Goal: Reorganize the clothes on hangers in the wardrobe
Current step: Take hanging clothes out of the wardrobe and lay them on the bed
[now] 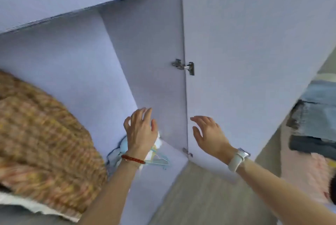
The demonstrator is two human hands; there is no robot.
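pale wardrobe floor holds a blue hanger lying flat, long axis toward 4 o'clock, just under the nearer left hand, fingers spread and empty like the right hand.

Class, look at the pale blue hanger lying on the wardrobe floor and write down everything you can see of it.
The pale blue hanger is thin, wire-like in look, perhaps plastic-coated. It lies flat on the wardrobe floor near the open door's lower hinge, over light crumpled clothes. Only its outer end shows; the left hand and wrist hide the rest. Neither hand visibly grips it; the right hand is apart.
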